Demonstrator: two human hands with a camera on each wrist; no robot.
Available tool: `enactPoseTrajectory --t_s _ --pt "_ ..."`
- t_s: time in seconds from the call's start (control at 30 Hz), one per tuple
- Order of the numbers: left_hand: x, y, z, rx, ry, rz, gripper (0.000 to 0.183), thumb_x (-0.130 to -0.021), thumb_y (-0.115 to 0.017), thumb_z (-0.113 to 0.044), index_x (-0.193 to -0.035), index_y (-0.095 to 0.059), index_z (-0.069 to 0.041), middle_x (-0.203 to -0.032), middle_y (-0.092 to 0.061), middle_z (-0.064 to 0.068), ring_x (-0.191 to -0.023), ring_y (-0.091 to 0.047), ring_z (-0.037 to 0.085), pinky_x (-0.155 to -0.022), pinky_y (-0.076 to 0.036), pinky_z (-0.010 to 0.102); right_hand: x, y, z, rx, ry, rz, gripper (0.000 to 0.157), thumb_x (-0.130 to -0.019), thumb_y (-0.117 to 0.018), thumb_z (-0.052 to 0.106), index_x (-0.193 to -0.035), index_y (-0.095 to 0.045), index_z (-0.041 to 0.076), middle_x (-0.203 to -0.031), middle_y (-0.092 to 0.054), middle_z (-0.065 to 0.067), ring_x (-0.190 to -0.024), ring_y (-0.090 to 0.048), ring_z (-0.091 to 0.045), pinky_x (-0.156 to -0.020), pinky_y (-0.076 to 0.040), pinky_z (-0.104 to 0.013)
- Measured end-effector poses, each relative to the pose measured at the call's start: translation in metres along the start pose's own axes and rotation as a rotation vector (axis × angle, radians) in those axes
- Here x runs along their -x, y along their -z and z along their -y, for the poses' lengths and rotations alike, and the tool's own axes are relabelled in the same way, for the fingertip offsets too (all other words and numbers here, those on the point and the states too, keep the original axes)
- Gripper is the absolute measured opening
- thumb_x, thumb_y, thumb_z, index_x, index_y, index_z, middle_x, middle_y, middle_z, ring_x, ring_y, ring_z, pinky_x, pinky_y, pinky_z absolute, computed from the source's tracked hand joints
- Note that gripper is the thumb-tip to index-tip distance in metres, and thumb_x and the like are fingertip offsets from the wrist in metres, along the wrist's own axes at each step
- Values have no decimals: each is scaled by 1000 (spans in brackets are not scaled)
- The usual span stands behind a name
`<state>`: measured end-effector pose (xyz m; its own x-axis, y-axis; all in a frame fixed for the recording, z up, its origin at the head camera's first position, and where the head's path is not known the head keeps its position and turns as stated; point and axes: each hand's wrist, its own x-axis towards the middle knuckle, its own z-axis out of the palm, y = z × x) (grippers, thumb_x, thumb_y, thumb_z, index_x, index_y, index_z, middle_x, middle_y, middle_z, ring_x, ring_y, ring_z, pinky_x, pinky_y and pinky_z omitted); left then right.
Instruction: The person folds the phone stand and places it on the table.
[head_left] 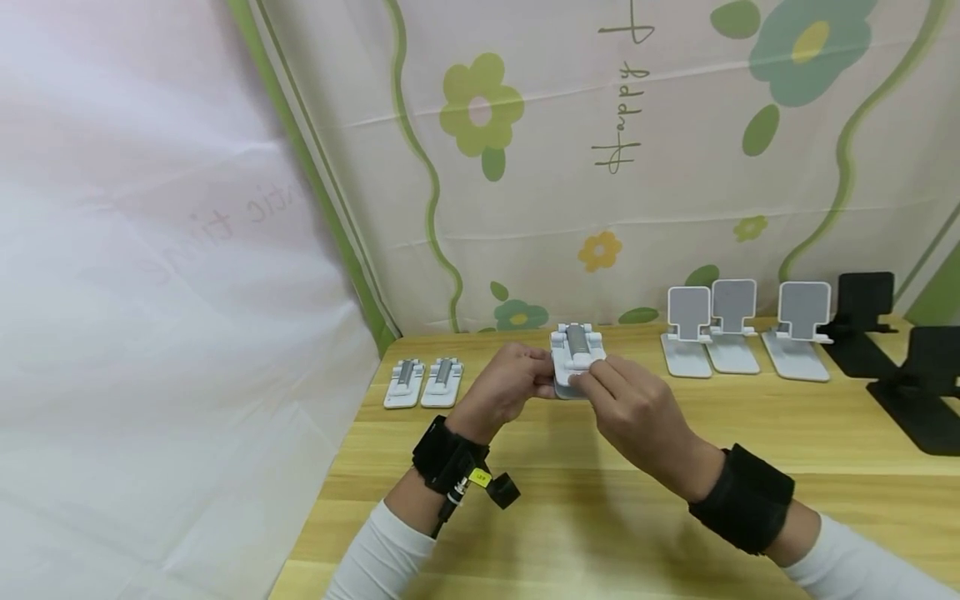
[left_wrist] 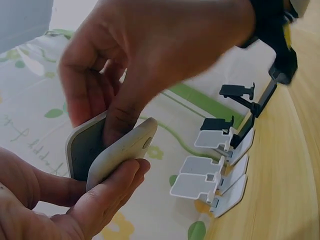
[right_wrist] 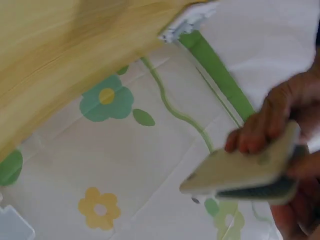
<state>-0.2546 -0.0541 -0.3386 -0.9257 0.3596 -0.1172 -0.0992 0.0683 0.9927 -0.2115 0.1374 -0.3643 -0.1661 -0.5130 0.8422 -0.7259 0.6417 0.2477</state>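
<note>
A white and grey folding phone stand point(head_left: 577, 348) is held in front of me above the table's back part. My left hand point(head_left: 508, 379) grips it from the left side and below. From the right, my right hand point(head_left: 637, 412) pinches its near edge. In the left wrist view the stand's two plates point(left_wrist: 117, 152) are spread a little in a wedge. The right thumb point(left_wrist: 120, 120) sits between them, and the left hand point(left_wrist: 85, 205) holds the lower side. The right wrist view shows the stand point(right_wrist: 240, 167) blurred, fingers of both hands at its right end.
Two folded white phone stands point(head_left: 442, 383) lie at the table's back left. Three unfolded white stands point(head_left: 688, 358) stand at the back right, beside black unfolded stands point(head_left: 862, 354). A flower-printed curtain point(head_left: 540, 208) hangs behind the wooden table point(head_left: 540, 533).
</note>
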Motion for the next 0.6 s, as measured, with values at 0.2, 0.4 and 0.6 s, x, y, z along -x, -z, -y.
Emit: enactPoseTrajectory --t_s 0.2,0.4,0.6 --pt "1 0 -1 -14 9 -2 26 -104 -52 0 -119 -68 15 -104 -73 19 -77 -71 13 -66 -58 18 -13 17 -20 -383 -504 211 32 -90 -81 19 -114 -68 2 -100 -67 -7 -90 -64 -19 -77 -56 -35" --pt "5 -4 -4 11 18 18 26 -104 -55 -1 -121 -69 12 -112 -74 24 -88 -75 19 -70 -60 21 -24 30 -45 -753 -1029 510 72 -105 -53 52 -151 -42 -1 -143 -54 -24 -124 -61 -37 -105 -49 -53" --pt "8 -9 -7 28 14 35 26 -104 -55 -1 -122 -68 12 -113 -74 25 -88 -75 19 -70 -61 21 -20 26 -56 -1149 -1198 633 62 -109 -51 37 -146 -45 -12 -132 -64 -16 -112 -68 -16 -100 -55 -32"
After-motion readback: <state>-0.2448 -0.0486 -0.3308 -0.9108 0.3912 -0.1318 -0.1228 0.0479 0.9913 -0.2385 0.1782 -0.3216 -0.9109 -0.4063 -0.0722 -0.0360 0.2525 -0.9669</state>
